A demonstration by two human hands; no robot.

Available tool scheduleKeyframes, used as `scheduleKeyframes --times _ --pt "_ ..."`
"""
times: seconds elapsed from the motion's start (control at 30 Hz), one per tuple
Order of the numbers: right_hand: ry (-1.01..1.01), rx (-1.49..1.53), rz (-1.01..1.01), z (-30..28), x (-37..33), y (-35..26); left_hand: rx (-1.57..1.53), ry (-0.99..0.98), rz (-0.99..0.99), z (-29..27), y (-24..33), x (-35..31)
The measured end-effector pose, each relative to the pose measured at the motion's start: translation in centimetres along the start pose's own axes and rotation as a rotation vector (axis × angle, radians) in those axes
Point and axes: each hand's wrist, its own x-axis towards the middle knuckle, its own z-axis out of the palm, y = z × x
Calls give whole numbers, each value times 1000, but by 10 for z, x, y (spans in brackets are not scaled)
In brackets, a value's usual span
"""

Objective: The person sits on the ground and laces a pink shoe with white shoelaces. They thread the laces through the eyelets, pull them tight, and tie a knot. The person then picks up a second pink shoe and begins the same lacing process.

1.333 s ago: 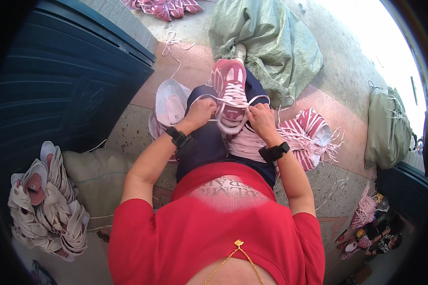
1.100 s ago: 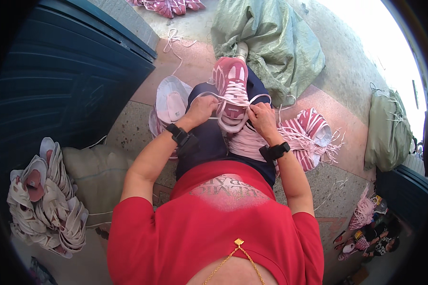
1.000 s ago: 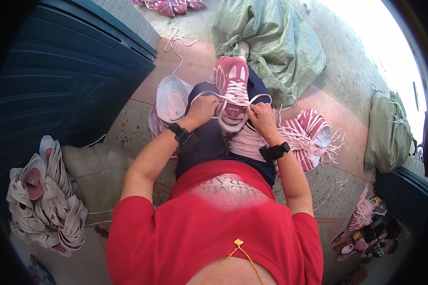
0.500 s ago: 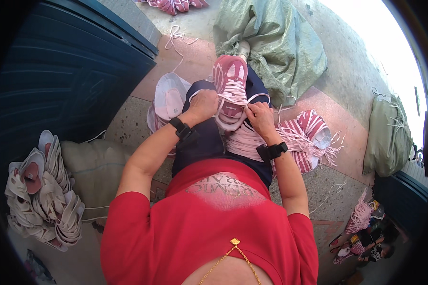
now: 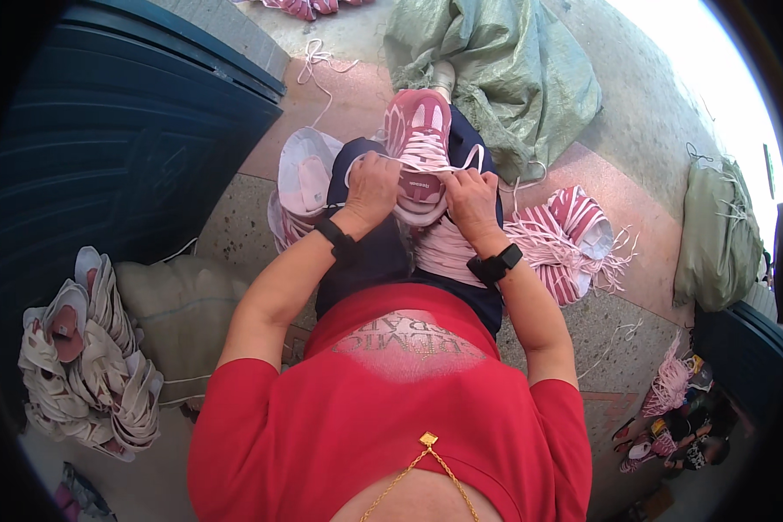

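Note:
A pink-and-white sneaker upper point(image 5: 418, 126) rests across my lap, toe pointing away and tongue toward me. White lace point(image 5: 426, 165) runs through its eyelets in crossed rows. On the upper's left, my left hand point(image 5: 376, 184) is closed in a pinch on one lace end near the top eyelets. My right hand point(image 5: 473, 202) pinches the lace on the other side, and a loop stands up above its fingers. The lace lies stretched across the tongue between both hands. Below the upper, a bundle of pale pink laces point(image 5: 448, 250) lies on my lap.
Stacked pink-and-white uppers point(image 5: 309, 178) stand beside my left leg, with more striped pink ones point(image 5: 565, 235) at right. A green woven sack point(image 5: 505, 78) lies ahead; another sack point(image 5: 715, 235) stands far right. Pale uppers point(image 5: 91, 365) are piled at left, near a dark blue door point(image 5: 139, 130).
Both hands have drawn the lace straighter across the tongue. My left hand has risen slightly, and the right hand's fingers have moved up beside the tongue.

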Motion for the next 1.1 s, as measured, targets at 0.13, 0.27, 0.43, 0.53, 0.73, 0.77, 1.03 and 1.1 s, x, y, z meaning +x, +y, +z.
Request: scheduleKeyframes --times 0.13,0.27,0.43,0.53,0.73,0.77,1.03,1.1 --pt "-174 -188 -76 -7 21 2 69 -79 130 -8 -7 14" --pt "-356 -238 -70 -18 35 -3 234 -109 259 -8 -6 13" --pt "187 283 -6 -9 28 1 -479 -140 -97 -10 -9 27" --pt "284 551 109 -32 76 -6 -1154 -209 -543 -24 -2 66" --pt "8 893 512 9 105 33 -1235 -222 -735 -4 -25 107" --pt "-19 923 549 9 104 36 -1244 -234 -758 1 -27 108" --pt "-34 1059 463 7 124 42 -1282 -401 -655 16 -32 133" --pt "-58 1027 503 12 128 45 -1271 -426 -622 13 -35 138"
